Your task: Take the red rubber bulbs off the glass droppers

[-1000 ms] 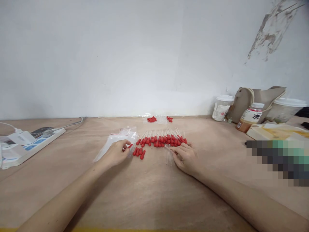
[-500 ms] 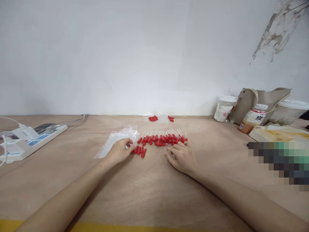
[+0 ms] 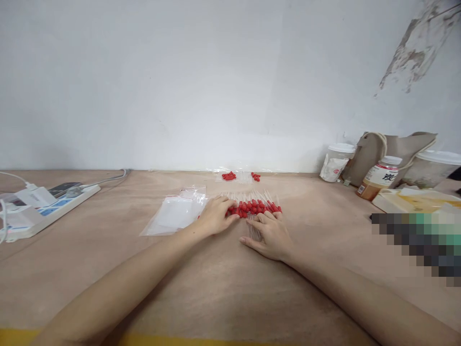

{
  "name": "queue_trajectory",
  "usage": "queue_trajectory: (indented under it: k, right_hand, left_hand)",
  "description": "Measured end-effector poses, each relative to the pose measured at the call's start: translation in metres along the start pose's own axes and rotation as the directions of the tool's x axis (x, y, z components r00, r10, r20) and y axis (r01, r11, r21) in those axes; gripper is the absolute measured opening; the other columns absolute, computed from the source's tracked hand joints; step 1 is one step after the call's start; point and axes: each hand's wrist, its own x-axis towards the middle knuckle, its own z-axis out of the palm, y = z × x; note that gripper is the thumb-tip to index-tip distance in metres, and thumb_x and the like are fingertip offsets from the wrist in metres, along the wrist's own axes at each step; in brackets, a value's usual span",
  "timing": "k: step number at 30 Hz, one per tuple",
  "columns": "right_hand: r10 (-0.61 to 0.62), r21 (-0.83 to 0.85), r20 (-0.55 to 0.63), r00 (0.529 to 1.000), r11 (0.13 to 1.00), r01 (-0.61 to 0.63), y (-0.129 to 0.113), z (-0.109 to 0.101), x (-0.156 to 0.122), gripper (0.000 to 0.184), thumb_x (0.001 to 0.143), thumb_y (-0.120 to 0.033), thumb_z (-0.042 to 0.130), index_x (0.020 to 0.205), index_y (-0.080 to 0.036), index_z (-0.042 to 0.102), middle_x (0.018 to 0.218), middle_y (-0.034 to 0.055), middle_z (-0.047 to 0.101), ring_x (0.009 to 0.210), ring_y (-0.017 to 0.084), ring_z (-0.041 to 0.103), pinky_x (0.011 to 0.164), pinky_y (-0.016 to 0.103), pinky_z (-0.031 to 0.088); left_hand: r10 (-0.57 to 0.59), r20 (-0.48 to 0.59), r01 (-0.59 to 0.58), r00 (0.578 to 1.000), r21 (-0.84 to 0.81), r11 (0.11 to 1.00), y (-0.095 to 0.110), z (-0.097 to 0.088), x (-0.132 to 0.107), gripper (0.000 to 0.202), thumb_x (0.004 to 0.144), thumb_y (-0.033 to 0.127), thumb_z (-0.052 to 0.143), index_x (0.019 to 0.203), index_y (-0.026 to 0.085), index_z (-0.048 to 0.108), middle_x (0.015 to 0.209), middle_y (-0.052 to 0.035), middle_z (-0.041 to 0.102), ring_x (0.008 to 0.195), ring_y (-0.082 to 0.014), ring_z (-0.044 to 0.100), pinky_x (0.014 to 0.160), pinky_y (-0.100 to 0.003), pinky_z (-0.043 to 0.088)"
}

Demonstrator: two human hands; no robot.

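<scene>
Red-bulbed droppers (image 3: pixel 257 207) lie in a tight row on the table (image 3: pixel 223 288), bulbs toward the person and thin clear stems pointing away toward the wall. The left hand (image 3: pixel 216 220) is loosely curled with its fingertips against the bulbs at the row's left end; whether it pinches one cannot be told. The right hand (image 3: pixel 272 235) lies open and palm down at the row's near right side, fingers spread over a few clear stems. Each dropper looks very light and likely to roll or scatter at a nudge. The bulbs seem soft and grippy, the stems slick, thin and probably easy to snap or bend, so the bulb, or the neck just under it, is the safer place to pinch. Clear bags (image 3: pixel 176 214) lie just left of the row.
</scene>
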Motion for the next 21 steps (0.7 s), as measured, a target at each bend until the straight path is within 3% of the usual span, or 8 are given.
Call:
queue_trajectory:
  k: [6,11,14,16,21]
  right_hand:
    - [0.064,0.065,-0.072,0.995,0.996,-0.059,0.007,0.0,-0.005,0.034,0.076,-0.051,0.051,0.094,-0.024,0.063,0.079,0.0028,0.058,0.078,0.017,0.048,0.075,0.033,0.027]
    - [0.117,0.123,-0.099,0.988,0.987,-0.105,0.01,-0.002,-0.005,0.028,0.084,-0.043,0.044,0.085,-0.024,0.064,0.075,0.0004,0.058,0.075,0.014,0.05,0.074,0.032,0.026]
    - [0.147,0.114,-0.115,0.982,0.984,-0.134,0.012,0.0,-0.006,0.029,0.087,-0.037,0.04,0.081,-0.024,0.065,0.072,0.0005,0.058,0.073,0.013,0.051,0.073,0.031,0.028]
    - [0.159,0.115,-0.161,0.974,0.983,-0.142,0.013,0.003,-0.007,0.025,0.085,-0.037,0.044,0.088,-0.023,0.064,0.077,0.0018,0.059,0.077,0.015,0.052,0.074,0.031,0.029]
    - [0.106,0.082,-0.277,0.955,0.993,-0.086,0.014,0.005,-0.007,0.048,0.077,-0.042,0.053,0.12,-0.021,0.048,0.114,0.0097,0.051,0.106,0.022,0.046,0.088,0.037,0.031]
  left_hand:
    - [0.006,0.015,-0.007,1.0,0.036,0.999,0.005,0.024,0.03,0.024,0.073,0.038,0.06,0.09,0.021,0.058,0.086,-0.0028,0.063,0.084,-0.0209,0.055,0.076,-0.033,0.04]
    - [-0.024,-0.044,0.022,0.999,-0.039,0.999,0.004,0.03,0.033,0.012,0.079,0.027,0.053,0.08,0.019,0.061,0.079,-0.0022,0.064,0.076,-0.017,0.057,0.072,-0.029,0.042]
    - [-0.082,-0.172,0.061,0.982,-0.125,0.99,0.004,0.025,0.02,0.013,0.08,0.024,0.051,0.083,0.018,0.062,0.08,-0.0025,0.064,0.076,-0.0155,0.058,0.071,-0.027,0.043]
    - [-0.124,-0.245,0.076,0.962,-0.196,0.978,0.002,0.018,0.004,0.014,0.08,0.023,0.05,0.085,0.018,0.062,0.079,-0.0027,0.063,0.075,-0.0149,0.058,0.07,-0.027,0.045]
    - [-0.07,-0.227,-0.023,0.971,-0.381,0.924,-0.003,0.003,-0.046,0.015,0.082,0.021,0.049,0.089,0.019,0.062,0.089,-0.0046,0.063,0.083,-0.0149,0.058,0.075,-0.028,0.046]
